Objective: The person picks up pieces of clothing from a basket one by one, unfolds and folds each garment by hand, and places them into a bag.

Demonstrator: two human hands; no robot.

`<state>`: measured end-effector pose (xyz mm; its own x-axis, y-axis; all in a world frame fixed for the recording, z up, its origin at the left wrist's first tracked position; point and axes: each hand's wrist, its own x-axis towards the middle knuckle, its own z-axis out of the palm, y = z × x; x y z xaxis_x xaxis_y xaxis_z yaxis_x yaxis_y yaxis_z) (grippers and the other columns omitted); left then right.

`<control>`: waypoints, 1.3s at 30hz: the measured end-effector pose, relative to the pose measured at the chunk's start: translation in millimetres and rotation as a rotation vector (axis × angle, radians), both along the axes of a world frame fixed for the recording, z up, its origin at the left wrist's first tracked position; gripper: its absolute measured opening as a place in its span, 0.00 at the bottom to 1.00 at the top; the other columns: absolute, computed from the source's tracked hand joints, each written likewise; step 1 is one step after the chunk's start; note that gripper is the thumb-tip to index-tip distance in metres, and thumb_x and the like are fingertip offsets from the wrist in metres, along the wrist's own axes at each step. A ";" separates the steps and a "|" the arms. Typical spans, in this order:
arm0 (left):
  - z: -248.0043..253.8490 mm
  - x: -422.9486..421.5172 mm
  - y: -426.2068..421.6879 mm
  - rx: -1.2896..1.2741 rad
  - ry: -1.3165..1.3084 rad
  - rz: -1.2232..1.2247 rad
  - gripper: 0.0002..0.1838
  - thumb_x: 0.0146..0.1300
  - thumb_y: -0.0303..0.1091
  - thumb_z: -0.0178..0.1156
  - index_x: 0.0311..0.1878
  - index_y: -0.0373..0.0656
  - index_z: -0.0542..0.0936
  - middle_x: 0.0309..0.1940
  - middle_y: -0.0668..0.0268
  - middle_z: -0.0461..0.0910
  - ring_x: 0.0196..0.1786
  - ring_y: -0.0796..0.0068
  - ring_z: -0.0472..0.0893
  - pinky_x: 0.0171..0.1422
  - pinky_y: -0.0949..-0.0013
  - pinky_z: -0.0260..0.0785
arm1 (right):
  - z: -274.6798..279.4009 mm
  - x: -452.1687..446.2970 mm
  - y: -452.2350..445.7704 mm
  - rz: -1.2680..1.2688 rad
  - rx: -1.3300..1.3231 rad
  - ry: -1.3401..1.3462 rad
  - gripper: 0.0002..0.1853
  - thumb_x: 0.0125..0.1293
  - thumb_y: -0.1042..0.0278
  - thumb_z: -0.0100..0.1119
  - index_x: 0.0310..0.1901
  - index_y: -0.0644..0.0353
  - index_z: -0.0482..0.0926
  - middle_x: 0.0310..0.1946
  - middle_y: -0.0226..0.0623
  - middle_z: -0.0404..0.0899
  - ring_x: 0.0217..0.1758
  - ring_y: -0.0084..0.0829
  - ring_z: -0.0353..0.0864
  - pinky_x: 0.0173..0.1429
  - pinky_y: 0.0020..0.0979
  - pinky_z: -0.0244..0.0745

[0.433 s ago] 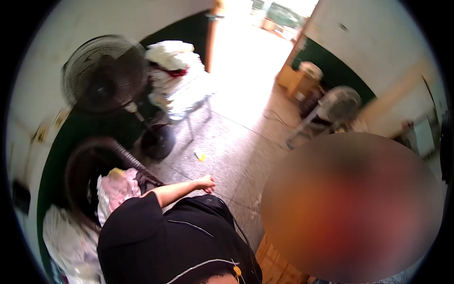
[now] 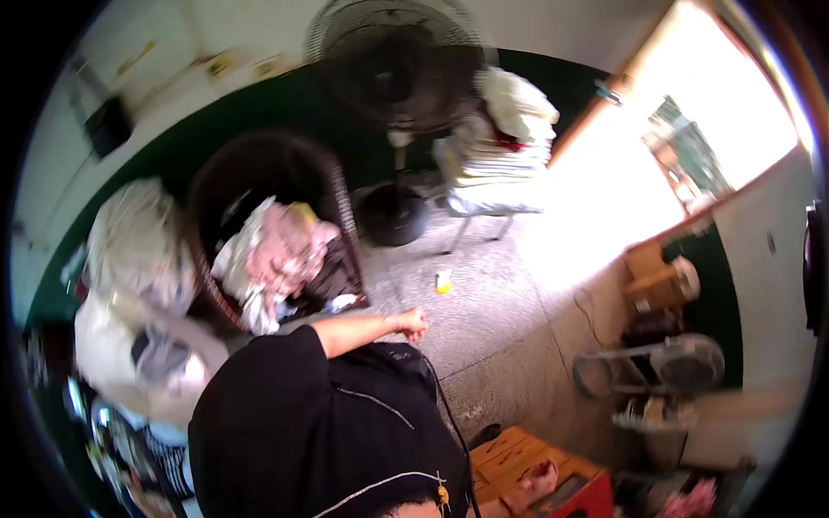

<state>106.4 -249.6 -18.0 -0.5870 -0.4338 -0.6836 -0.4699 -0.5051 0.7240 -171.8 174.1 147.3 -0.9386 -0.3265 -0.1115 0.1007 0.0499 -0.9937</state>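
My left hand (image 2: 413, 324) is held out in front of my black shirt (image 2: 319, 432), with its fingers curled closed and nothing visible in them. It hangs above the grey floor, near a small yellow-and-white scrap (image 2: 443, 282). At the bottom, my right hand (image 2: 540, 480) is over a slatted wooden surface (image 2: 505, 457) with a red side; its fingers look partly bent, but blur hides whether they hold anything. A thin dark cord (image 2: 445, 393) runs down beside my shirt.
A dark wicker basket (image 2: 200, 268) holds pink and white cloths (image 2: 289, 246). Full white bags (image 2: 142, 242) stand left of it. Behind are a pedestal fan (image 2: 397, 78) and stacked white cloths (image 2: 501, 160) on a stand. A bright doorway, cardboard box (image 2: 654, 289) and grey fan (image 2: 691, 363) are at right.
My view has swung left, so the basket, bags and fan appear further right and higher. The wooden surface and my right hand now show. My left hand stays closed.
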 end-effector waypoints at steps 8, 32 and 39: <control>-21.1 176.1 0.1 -0.070 -0.251 0.507 0.09 0.53 0.31 0.49 0.29 0.36 0.75 0.21 0.60 0.77 0.18 0.69 0.77 0.20 0.68 0.71 | -17.5 41.3 -231.2 0.679 0.221 -0.301 0.09 0.59 0.66 0.55 0.36 0.63 0.76 0.29 0.35 0.78 0.28 0.22 0.75 0.31 0.20 0.69; -96.5 440.5 -158.5 -0.716 -0.876 -0.154 0.23 0.49 0.33 0.59 0.51 0.37 0.71 0.58 0.57 0.59 0.58 0.62 0.62 0.59 0.58 0.57 | -50.9 309.3 -327.9 1.073 0.915 0.004 0.13 0.59 0.64 0.52 0.37 0.66 0.77 0.28 0.37 0.80 0.30 0.25 0.78 0.35 0.25 0.71; -15.1 449.9 -220.7 -0.311 0.109 0.724 0.10 0.54 0.29 0.58 0.39 0.35 0.78 0.35 0.61 0.79 0.37 0.72 0.78 0.43 0.72 0.70 | -57.7 325.7 -390.5 1.204 0.862 0.242 0.11 0.56 0.65 0.51 0.31 0.66 0.77 0.24 0.39 0.78 0.29 0.28 0.77 0.36 0.28 0.71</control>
